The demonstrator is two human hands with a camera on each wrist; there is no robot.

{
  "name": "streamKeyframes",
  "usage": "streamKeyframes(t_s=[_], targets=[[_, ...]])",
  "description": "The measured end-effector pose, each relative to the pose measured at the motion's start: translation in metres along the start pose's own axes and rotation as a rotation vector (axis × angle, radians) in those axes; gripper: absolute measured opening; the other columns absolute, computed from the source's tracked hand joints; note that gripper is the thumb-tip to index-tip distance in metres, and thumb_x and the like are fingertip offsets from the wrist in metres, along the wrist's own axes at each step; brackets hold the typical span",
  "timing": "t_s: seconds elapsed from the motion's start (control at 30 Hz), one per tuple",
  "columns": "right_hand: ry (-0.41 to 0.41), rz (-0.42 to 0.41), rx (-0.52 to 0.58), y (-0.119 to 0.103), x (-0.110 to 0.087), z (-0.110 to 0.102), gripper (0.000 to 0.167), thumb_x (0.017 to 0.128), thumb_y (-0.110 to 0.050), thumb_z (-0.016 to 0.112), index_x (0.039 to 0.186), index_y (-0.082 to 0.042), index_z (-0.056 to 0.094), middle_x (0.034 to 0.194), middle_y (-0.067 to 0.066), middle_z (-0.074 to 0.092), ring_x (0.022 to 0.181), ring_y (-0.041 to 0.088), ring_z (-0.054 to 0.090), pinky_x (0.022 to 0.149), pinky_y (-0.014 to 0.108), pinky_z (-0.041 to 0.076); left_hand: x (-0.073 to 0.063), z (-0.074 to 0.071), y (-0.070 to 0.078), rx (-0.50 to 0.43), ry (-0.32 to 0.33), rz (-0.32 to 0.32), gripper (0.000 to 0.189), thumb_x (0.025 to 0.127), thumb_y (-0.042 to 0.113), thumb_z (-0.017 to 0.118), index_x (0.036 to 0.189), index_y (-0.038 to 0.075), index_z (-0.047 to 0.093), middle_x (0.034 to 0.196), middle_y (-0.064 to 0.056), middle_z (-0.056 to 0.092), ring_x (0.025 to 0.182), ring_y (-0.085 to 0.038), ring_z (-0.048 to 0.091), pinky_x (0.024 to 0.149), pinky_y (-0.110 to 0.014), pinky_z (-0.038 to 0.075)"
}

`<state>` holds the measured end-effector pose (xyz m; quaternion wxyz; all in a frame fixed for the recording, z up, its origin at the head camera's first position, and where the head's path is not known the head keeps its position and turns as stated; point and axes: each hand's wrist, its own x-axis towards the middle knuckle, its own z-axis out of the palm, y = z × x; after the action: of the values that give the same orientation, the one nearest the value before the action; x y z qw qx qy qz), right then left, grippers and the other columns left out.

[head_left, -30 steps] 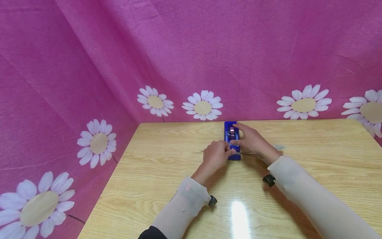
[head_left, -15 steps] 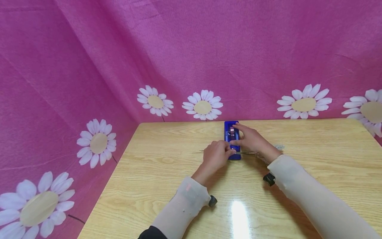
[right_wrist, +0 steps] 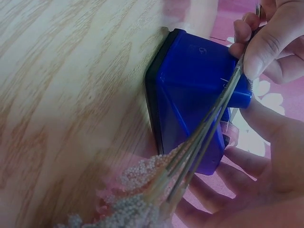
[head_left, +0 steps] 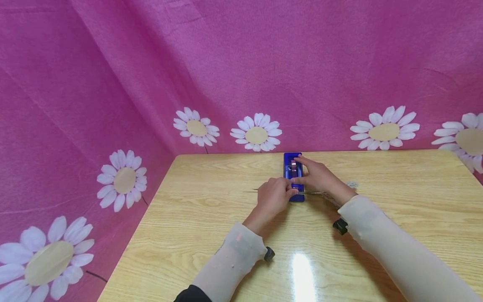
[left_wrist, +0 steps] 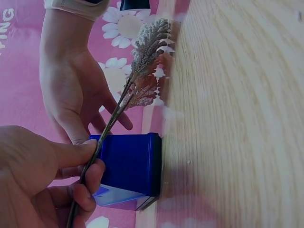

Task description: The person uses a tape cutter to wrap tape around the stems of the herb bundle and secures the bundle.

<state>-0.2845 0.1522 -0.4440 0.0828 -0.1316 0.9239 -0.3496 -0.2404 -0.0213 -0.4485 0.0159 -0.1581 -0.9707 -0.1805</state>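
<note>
A blue tape dispenser stands at the table's back edge, its long side running away from me. My left hand pinches the thin stems of a bunch of pale, beaded flower sprigs between thumb and fingers. The stems cross in front of the dispenser's near end, and their heads point right, below my right wrist. Spread along the dispenser's right side is my right hand, its thumb by the near end and its fingers fairly straight toward the roll. Whether those fingers press on it is partly hidden.
The light wood table meets a pink cloth with printed daisies at the back and left. Black straps or mounts sit at both sleeves. A bright reflection shines on the near tabletop.
</note>
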Motion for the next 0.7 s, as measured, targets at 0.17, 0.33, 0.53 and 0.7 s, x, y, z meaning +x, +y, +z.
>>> streamKeyframes(t_s=[0.17,0.33,0.53,0.7], targets=[[0.003,-0.007,-0.01,-0.0001,-0.0007,-0.0002,0.083,0.097,-0.032,0.075,0.16,-0.001,0.031,0.165,0.029,0.022,0.148,0.052,0.029,0.117,0.064,0.028,-0.0003,0.0007,0.0005,0.042,0.013,0.015,0.038,0.096,0.044,0.07,0.067,0.023,0.059,0.057,0.009,0.048,0.053,-0.009,0.047,0.047,-0.026,0.033],[-0.001,-0.006,-0.006,-0.0004,-0.0014,-0.0005,0.083,0.097,-0.034,0.074,0.16,-0.002,0.031,0.166,0.029,0.021,0.147,0.052,0.03,0.117,0.064,0.029,-0.0009,0.0009,-0.0003,0.053,0.024,0.03,0.037,0.097,0.044,0.069,0.068,0.023,0.059,0.057,0.009,0.048,0.053,-0.009,0.047,0.048,-0.026,0.033],[0.003,-0.018,-0.002,0.0013,-0.002,0.0001,0.083,0.097,-0.033,0.074,0.161,-0.002,0.031,0.165,0.029,0.022,0.141,0.052,0.041,0.115,0.064,0.033,-0.0018,0.0013,-0.0011,0.064,0.03,0.041,0.037,0.097,0.044,0.069,0.069,0.023,0.059,0.058,0.009,0.048,0.053,-0.009,0.047,0.048,-0.026,0.033],[0.012,-0.031,-0.004,0.0028,-0.0021,0.0009,0.082,0.096,-0.032,0.075,0.16,-0.002,0.033,0.165,0.029,0.022,0.139,0.052,0.044,0.114,0.064,0.034,-0.0022,0.002,-0.0012,0.065,0.041,0.052,0.036,0.097,0.044,0.069,0.07,0.023,0.059,0.057,0.009,0.048,0.053,-0.009,0.047,0.048,-0.026,0.032]])
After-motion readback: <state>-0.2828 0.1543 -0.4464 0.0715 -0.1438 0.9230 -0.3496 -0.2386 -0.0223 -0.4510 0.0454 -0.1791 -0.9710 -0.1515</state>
